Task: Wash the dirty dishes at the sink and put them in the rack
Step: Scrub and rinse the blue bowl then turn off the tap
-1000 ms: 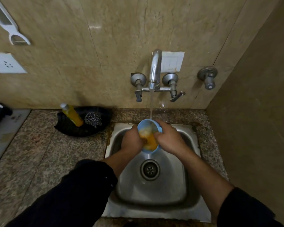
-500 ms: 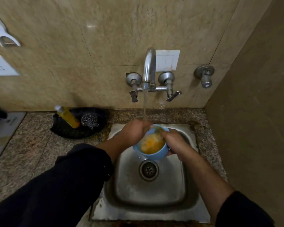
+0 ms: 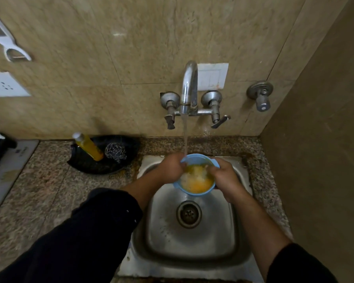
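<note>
Both hands, left hand [image 3: 170, 167] and right hand [image 3: 225, 177], grasp the blue bowl [image 3: 194, 192] (yellow, foamy inside) under running water.

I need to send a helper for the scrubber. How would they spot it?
Left of the steel sink, a black tray sits on the granite counter against the wall. The scrubber is the grey wire ball in it, right of the leaning yellow bottle.
</note>
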